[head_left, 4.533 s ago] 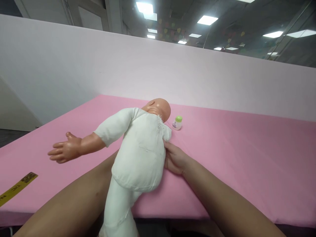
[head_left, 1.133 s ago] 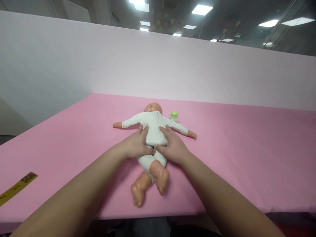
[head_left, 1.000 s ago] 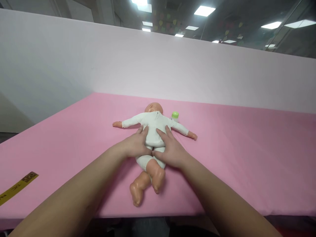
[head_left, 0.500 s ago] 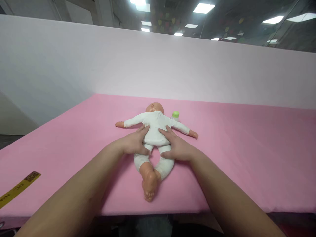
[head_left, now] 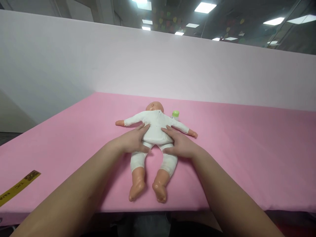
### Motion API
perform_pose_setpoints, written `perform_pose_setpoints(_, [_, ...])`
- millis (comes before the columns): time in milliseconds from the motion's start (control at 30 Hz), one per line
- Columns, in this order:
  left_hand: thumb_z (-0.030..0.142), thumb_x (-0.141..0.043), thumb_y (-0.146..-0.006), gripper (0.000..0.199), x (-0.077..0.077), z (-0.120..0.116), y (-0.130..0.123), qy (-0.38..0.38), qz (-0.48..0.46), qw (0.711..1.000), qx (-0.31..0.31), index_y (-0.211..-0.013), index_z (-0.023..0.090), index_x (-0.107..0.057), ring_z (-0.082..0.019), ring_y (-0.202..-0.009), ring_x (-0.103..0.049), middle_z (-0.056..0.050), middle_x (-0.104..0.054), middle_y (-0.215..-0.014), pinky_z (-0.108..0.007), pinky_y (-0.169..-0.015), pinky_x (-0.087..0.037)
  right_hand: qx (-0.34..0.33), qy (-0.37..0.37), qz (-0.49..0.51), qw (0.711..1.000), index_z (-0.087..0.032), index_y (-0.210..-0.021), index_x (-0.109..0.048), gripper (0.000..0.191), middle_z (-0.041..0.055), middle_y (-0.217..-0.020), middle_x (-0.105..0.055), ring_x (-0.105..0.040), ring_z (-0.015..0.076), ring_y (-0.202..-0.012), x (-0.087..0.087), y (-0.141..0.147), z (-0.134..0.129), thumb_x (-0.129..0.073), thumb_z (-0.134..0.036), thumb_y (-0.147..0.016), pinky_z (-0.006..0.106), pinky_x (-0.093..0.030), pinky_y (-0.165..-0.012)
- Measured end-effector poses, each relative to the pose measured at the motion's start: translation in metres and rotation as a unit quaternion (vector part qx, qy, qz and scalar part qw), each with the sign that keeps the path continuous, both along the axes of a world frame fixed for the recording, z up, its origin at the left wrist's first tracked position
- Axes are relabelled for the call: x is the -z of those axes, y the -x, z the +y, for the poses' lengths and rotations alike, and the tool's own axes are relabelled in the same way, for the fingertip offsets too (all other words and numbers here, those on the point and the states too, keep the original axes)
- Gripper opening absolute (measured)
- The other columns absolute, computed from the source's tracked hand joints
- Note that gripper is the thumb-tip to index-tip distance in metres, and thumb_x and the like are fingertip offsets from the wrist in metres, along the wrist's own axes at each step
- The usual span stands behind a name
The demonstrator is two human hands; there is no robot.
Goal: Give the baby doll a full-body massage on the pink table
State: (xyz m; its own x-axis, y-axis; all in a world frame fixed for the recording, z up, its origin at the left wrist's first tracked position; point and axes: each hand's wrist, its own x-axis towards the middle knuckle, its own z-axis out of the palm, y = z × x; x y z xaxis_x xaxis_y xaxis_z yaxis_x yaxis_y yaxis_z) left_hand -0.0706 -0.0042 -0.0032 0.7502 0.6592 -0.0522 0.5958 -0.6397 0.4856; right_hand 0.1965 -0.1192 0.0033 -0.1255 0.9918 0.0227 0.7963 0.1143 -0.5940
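A baby doll (head_left: 158, 130) in a white cloth suit lies with its back up on the pink tabletop. Its head is turned to one side, its arms are stretched out sideways and its bare feet lie apart near the front edge. My left hand (head_left: 135, 141) rests on the doll's left-hand side in view, fingers spread over the lower back and thumb at the thigh. On the opposite side my right hand (head_left: 179, 143) lies likewise, open, with fingertips on the back and thumb by the other thigh. A small bottle with a green cap (head_left: 175, 114) stands beyond one shoulder, partly hidden by the arm.
The pink cloth surface (head_left: 242, 158) stretches wide to both sides. A yellow label strip (head_left: 18, 187) with a printed code is stuck at its left front. Behind rises a white partition (head_left: 158, 65), with ceiling lights visible above it.
The doll's legs, crossed at the feet before, are now spread apart and straighter. My hands stay at its sides, with the right one shifted slightly outward.
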Motion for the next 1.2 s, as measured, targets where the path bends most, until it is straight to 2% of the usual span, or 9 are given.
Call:
perform_pose_setpoints(100, [0.065, -0.084, -0.073, 0.108, -0.013, -0.014, -0.007, -0.112, -0.018, 0.993, -0.034, -0.162, 0.022, -0.040, -0.047, -0.144, -0.047, -0.021, -0.036, -0.167, -0.053, -0.107, -0.047, 0.026, -0.076, -0.046, 0.996, -0.030, -0.159, -0.048, 0.083, 0.0108, -0.168, -0.040, -0.029, 0.0389, -0.158, -0.004, 0.008, -0.004, -0.080, -0.043, -0.084, 0.059, -0.029, -0.125])
perform_pose_setpoints(200, [0.061, -0.076, -0.084, 0.063, -0.027, -0.030, -0.014, -0.183, -0.048, 0.981, -0.042, -0.134, 0.025, -0.067, -0.038, -0.126, -0.060, -0.012, -0.066, -0.134, -0.047, -0.096, -0.051, 0.048, -0.169, -0.058, 0.983, -0.024, -0.149, -0.059, 0.065, 0.0103, -0.153, -0.059, -0.044, 0.0348, -0.148, -0.008, 0.018, -0.010, -0.075, -0.041, -0.088, 0.054, -0.036, -0.122])
perform_pose_setpoints(300, [0.051, -0.064, -0.095, 0.033, -0.030, -0.041, -0.022, -0.182, -0.056, 0.981, -0.028, -0.111, 0.023, -0.073, -0.031, -0.104, -0.067, -0.008, -0.071, -0.107, -0.040, -0.080, -0.050, 0.031, -0.205, -0.069, 0.976, -0.022, -0.127, -0.071, 0.036, 0.0064, -0.124, -0.074, -0.062, 0.0275, -0.123, -0.007, 0.030, -0.012, -0.069, -0.030, -0.092, 0.043, -0.046, -0.107])
perform_pose_setpoints(400, [0.035, -0.060, -0.095, 0.019, -0.019, -0.041, -0.031, -0.176, -0.025, 0.984, 0.000, -0.093, 0.022, -0.073, -0.028, -0.088, -0.067, -0.008, -0.070, -0.090, -0.038, -0.073, -0.045, 0.000, -0.170, -0.117, 0.979, -0.021, -0.098, -0.075, 0.014, 0.0043, -0.096, -0.075, -0.065, 0.0228, -0.097, -0.001, 0.041, -0.008, -0.061, -0.021, -0.094, 0.035, -0.048, -0.085])
perform_pose_setpoints(500, [0.028, -0.061, -0.090, 0.015, -0.005, -0.036, -0.038, -0.177, -0.006, 0.984, -0.001, -0.082, 0.021, -0.072, -0.028, -0.081, -0.065, -0.009, -0.067, -0.081, -0.038, -0.069, -0.043, -0.004, -0.141, -0.178, 0.974, -0.020, -0.077, -0.068, 0.016, 0.0040, -0.081, -0.070, -0.061, 0.0205, -0.081, 0.003, 0.047, 0.000, -0.058, -0.016, -0.090, 0.033, -0.039, -0.070])
perform_pose_setpoints(667, [0.024, -0.064, -0.083, 0.010, 0.002, -0.031, -0.042, -0.189, -0.003, 0.982, 0.013, -0.075, 0.022, -0.069, -0.026, -0.075, -0.062, -0.008, -0.064, -0.075, -0.039, -0.068, -0.041, -0.006, -0.108, -0.211, 0.971, -0.022, -0.072, -0.063, 0.016, 0.0021, -0.074, -0.068, -0.056, 0.0186, -0.068, 0.003, 0.048, 0.014, -0.060, -0.020, -0.088, 0.034, -0.026, -0.060])
perform_pose_setpoints(967, [0.028, -0.055, -0.096, 0.021, 0.008, -0.039, -0.027, -0.240, -0.116, 0.963, 0.029, -0.083, 0.022, -0.070, -0.025, -0.084, -0.060, -0.006, -0.065, -0.086, -0.042, -0.080, -0.048, -0.029, -0.214, -0.160, 0.963, -0.020, -0.084, -0.068, 0.015, 0.0029, -0.082, -0.070, -0.061, 0.0201, -0.080, 0.014, 0.036, 0.008, -0.056, -0.014, -0.092, 0.034, -0.043, -0.077])
perform_pose_setpoints(1067, [0.025, -0.055, -0.097, 0.022, 0.010, -0.041, -0.027, -0.277, -0.153, 0.948, 0.021, -0.107, 0.021, -0.074, -0.028, -0.103, -0.063, -0.010, -0.071, -0.108, -0.047, -0.096, -0.049, -0.029, -0.256, -0.133, 0.957, -0.018, -0.095, -0.071, 0.019, 0.0067, -0.093, -0.073, -0.064, 0.0231, -0.092, 0.015, 0.033, 0.007, -0.054, -0.012, -0.091, 0.035, -0.046, -0.087])
perform_pose_setpoints(1200, [0.020, -0.054, -0.095, 0.033, 0.010, -0.043, -0.033, -0.257, -0.131, 0.957, 0.013, -0.124, 0.020, -0.070, -0.030, -0.119, -0.062, -0.011, -0.071, -0.124, -0.049, -0.107, -0.047, 0.007, -0.204, -0.148, 0.968, -0.019, -0.098, -0.072, 0.022, 0.0079, -0.097, -0.075, -0.066, 0.0245, -0.095, 0.011, 0.035, 0.008, -0.051, -0.013, -0.094, 0.036, -0.046, -0.087])
